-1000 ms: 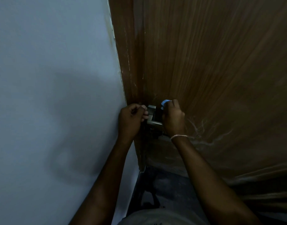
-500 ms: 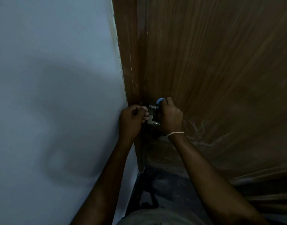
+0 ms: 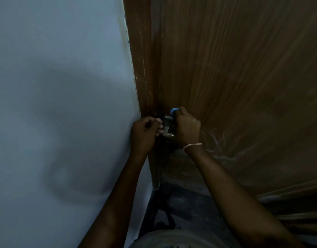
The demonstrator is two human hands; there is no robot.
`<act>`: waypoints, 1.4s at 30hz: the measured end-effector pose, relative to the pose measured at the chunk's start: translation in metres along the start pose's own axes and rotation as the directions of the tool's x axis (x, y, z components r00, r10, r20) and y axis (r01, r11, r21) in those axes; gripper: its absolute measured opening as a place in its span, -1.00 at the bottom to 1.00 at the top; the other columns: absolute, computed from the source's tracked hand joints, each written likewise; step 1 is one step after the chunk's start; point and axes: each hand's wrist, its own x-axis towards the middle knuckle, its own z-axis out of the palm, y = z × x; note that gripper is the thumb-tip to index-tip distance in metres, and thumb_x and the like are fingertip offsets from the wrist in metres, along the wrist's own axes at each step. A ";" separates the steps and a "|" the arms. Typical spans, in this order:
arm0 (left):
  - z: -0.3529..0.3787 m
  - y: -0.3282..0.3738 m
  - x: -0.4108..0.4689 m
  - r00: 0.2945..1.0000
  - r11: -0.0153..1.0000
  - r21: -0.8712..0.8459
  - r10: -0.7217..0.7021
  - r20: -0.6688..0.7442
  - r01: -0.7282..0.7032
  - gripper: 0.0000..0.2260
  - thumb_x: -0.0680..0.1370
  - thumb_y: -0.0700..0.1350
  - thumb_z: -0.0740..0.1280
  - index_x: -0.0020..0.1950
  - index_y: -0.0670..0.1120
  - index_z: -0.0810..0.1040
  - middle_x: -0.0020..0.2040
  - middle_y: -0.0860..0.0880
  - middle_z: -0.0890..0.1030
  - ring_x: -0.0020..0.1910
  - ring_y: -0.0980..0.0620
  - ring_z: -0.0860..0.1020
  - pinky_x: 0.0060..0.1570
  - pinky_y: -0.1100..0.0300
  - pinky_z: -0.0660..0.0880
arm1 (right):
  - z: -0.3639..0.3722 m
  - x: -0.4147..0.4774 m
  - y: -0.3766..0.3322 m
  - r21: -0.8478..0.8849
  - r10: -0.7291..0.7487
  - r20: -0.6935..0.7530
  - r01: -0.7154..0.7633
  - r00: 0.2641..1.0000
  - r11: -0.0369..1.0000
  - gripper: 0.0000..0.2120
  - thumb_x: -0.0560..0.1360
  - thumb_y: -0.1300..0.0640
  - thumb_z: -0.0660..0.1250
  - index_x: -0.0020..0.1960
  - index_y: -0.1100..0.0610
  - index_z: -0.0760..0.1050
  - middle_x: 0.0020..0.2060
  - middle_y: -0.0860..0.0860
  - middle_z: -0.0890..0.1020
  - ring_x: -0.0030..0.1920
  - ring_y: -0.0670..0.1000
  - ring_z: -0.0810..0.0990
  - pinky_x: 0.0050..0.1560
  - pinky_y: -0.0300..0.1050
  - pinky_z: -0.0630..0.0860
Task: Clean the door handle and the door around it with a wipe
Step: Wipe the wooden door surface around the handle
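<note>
A metal door handle (image 3: 167,126) sits at the left edge of the brown wooden door (image 3: 234,77). My right hand (image 3: 187,128) is closed on a blue wipe (image 3: 174,110), of which only a corner shows above the fingers, and presses it against the right side of the handle. My left hand (image 3: 144,134) is curled at the door's edge, its fingertips touching the left end of the handle. Most of the handle is hidden between the two hands.
A pale blue-grey wall (image 3: 61,104) fills the left half. The brown door frame (image 3: 141,68) runs between wall and door. White smear marks (image 3: 220,142) streak the door to the right of the handle. A dark floor (image 3: 186,208) lies below.
My right hand with the wipe has shifted left and slightly up along the handle, closer to my left hand. The left hand has stayed in place.
</note>
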 end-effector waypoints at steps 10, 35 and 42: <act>0.002 0.001 0.001 1.000 1.000 0.011 -0.009 0.002 0.009 -0.86 0.60 -0.11 0.32 -0.04 -0.09 0.66 -0.18 -0.05 0.70 -0.21 0.02 0.68 -0.22 0.32 0.59 | -0.001 0.009 -0.009 0.020 -0.028 -0.025 0.028 0.999 0.999 -0.77 0.56 0.16 0.34 0.20 0.15 0.52 0.12 0.03 0.56 -0.16 0.00 0.59 -0.38 -0.16 0.46; 0.010 -0.006 0.000 0.999 0.999 -0.026 -0.031 0.043 0.032 -0.87 0.60 -0.18 0.33 -0.06 -0.16 0.66 -0.22 -0.05 0.68 -0.29 0.09 0.65 -0.30 0.35 0.55 | 0.001 -0.027 0.049 -0.029 0.054 -0.090 -0.057 0.994 0.998 -0.72 0.47 0.16 0.39 0.18 0.10 0.52 -0.01 0.01 0.53 -0.27 0.00 0.55 -0.42 -0.18 0.39; 0.020 -0.007 0.004 0.997 0.999 0.010 -0.038 0.073 0.037 -0.85 0.59 -0.13 0.35 -0.02 -0.19 0.66 -0.17 -0.07 0.71 -0.24 0.07 0.69 -0.27 0.36 0.54 | 0.006 -0.062 0.072 0.024 0.126 0.052 -0.127 0.991 0.992 -0.73 0.50 0.21 0.40 0.20 0.14 0.55 0.02 0.09 0.56 -0.15 0.13 0.61 -0.28 -0.06 0.52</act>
